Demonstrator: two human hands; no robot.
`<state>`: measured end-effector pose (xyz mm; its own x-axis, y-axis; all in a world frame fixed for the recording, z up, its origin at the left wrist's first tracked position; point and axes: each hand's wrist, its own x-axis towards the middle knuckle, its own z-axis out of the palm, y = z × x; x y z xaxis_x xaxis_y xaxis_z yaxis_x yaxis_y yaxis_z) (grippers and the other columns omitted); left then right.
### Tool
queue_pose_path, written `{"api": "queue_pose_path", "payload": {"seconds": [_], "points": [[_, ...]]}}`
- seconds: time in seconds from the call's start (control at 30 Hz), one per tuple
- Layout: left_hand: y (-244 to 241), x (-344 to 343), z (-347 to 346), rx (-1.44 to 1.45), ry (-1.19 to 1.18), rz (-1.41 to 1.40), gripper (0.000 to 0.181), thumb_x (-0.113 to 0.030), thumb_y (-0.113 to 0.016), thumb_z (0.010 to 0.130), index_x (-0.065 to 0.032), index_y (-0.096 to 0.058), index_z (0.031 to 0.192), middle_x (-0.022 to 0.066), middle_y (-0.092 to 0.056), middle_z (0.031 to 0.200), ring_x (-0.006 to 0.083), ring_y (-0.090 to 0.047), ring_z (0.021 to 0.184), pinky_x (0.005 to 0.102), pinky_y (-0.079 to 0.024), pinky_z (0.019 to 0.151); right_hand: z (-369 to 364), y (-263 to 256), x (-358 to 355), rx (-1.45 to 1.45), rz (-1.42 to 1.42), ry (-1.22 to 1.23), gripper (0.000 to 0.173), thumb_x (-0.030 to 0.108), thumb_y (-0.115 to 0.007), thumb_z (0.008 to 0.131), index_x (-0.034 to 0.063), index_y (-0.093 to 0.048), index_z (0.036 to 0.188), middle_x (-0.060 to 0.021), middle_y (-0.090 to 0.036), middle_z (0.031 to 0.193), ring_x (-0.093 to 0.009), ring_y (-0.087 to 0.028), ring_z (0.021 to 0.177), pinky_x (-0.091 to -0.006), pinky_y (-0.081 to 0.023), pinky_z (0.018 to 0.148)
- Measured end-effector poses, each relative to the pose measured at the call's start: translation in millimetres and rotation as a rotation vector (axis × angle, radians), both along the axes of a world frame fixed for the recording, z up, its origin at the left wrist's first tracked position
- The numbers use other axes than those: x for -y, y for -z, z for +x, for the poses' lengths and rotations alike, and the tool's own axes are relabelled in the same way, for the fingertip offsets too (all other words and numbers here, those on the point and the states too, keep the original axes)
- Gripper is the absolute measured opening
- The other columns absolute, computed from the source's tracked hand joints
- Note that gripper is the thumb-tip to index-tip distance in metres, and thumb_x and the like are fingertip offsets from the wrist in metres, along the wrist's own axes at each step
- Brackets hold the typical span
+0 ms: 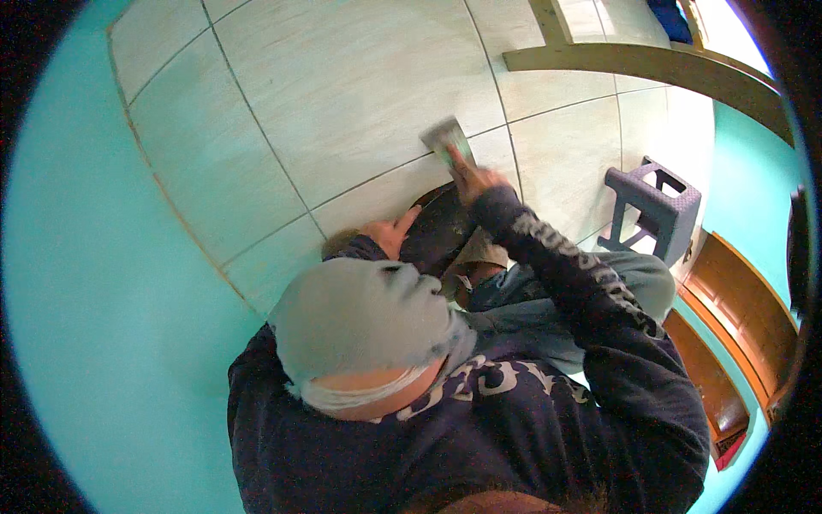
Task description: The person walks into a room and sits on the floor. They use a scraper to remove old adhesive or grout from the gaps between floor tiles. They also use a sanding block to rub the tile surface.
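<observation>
My right hand is closed around a flat, rectangular grey-green tool, blurred, with a finger laid along it. Just below the tool is a dark, rounded object, whose kind I cannot tell. My left hand rests at its left edge with a finger against it; the rest of that hand is partly hidden by a sleeve and my raised knee in torn grey trousers. A beige item, perhaps footwear, shows beside the dark object, near my folded leg.
Large pale floor tiles spread ahead, bordered by a turquoise wall on the left. A grey-purple plastic stool stands at the right. Beyond it are brown wooden panels. A wooden frame crosses the upper right.
</observation>
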<state>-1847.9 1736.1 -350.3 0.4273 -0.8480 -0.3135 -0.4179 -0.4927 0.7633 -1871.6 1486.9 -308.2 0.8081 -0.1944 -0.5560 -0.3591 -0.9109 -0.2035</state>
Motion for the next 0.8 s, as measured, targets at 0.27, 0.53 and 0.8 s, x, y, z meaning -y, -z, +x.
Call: {"api": "queue_pose_path", "payload": {"seconds": [0.27, 0.53, 0.8], "points": [[-29, -13, 54, 0.230, -0.096, -0.008, 0.071, -0.037, -0.066, 0.077, -0.0175, -0.037, 0.138, 0.0144, -0.059, 0.067, 0.0340, -0.057, 0.056, 0.0480, -0.044, 0.051, 10, -3, -16, -0.128, 0.035, -0.001, 0.075, 0.019, -0.054, 0.083, 0.0283, -0.013, 0.145, -0.0213, -0.064, 0.077, -0.039, -0.065, 0.071, -0.0493, -0.052, 0.062], [0, -19, 144, 0.738, -0.482, 0.117, 0.071, -0.051, -0.057, 0.080, -0.0142, -0.038, 0.138, 0.0208, -0.024, 0.146, 0.0403, -0.025, 0.133, 0.0588, -0.020, 0.104, 123, -23, -32, 0.081, 0.043, -0.004, 0.054, 0.018, -0.040, 0.090, 0.0194, -0.022, 0.141, -0.0230, -0.064, 0.079, -0.038, -0.065, 0.072, -0.0504, -0.052, 0.060], [2, -90, 242, 0.643, -0.603, 0.544, 0.109, -0.076, -0.059, 0.062, -0.0260, -0.013, 0.147, 0.0167, -0.001, 0.153, 0.0385, -0.001, 0.140, 0.0645, -0.004, 0.105, 45, 3, -58, 0.036, 0.008, -0.057, 0.058, 0.030, -0.044, 0.092, 0.0266, -0.017, 0.144, -0.0211, -0.059, 0.062, -0.039, -0.059, 0.052, -0.0518, -0.046, 0.048]]}}
